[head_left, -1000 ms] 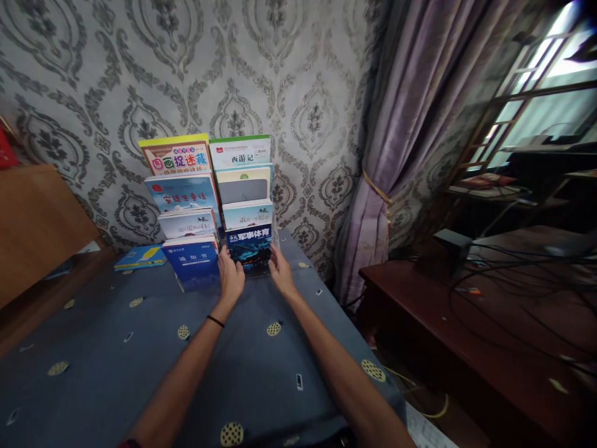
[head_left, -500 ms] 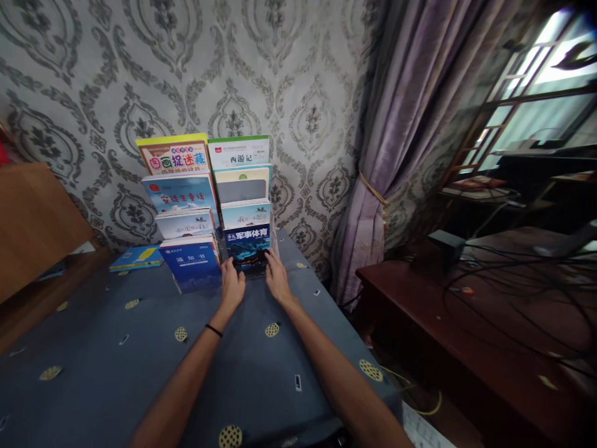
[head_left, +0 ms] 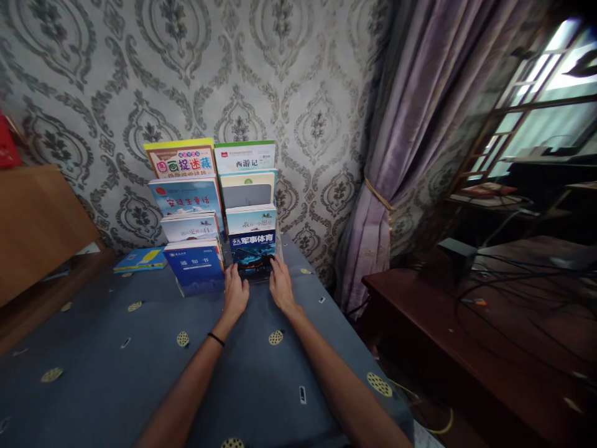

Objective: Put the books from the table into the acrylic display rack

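Upright books stand in two columns of stepped tiers on a cloth-covered table. At the front of the right column is a dark blue book with white Chinese lettering. My left hand grips its lower left edge, fingertips partly out of sight. On its right edge my right hand is closed, with fingers against the cover. A clear edge shows beside the right fingers. Behind it rise a pale blue book, a book with a grey panel and a green-topped book. Left of my left hand stands a blue book.
The left column also holds a sky-blue book and a yellow-topped book. A flat blue-and-yellow book lies farther left, near a brown wooden board. At right are a curtain and a dark red desk with tangled cables.
The view has shifted slightly, so everything appears a little lower and farther right. Both hands stay at the sides of the dark blue book, which keeps its place in the front tier.
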The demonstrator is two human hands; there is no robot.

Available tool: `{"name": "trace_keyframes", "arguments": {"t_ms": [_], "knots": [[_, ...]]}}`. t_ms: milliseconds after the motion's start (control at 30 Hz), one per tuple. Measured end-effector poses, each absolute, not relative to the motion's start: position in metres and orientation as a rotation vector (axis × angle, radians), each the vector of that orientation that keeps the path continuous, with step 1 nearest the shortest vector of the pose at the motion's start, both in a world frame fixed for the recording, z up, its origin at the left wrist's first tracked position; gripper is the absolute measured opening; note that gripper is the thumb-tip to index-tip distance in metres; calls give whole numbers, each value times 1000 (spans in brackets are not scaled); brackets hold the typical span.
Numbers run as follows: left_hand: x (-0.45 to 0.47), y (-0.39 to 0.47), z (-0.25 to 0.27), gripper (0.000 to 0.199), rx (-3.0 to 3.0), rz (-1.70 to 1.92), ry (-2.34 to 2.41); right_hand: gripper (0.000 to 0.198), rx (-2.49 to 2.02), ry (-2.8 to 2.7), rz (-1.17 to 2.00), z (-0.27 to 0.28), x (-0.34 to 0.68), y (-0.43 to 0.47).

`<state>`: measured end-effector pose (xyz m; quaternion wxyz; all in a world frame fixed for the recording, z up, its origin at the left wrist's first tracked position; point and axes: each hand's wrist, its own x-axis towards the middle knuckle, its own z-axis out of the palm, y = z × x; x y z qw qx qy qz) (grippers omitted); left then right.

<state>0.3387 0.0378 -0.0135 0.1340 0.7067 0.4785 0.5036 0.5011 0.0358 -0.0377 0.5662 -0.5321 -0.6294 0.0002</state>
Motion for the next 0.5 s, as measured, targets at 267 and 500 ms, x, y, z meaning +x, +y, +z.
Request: {"name": "trace_keyframes", "arguments": {"t_ms": [267, 500], "knots": [[339, 41, -16, 60, 2023, 1475, 1377, 51, -1238, -1487, -14, -40, 502, 37], [337, 41, -18, 58, 2023, 1461, 1364, 50, -1239, -1470, -17, -39, 501, 36]]}}
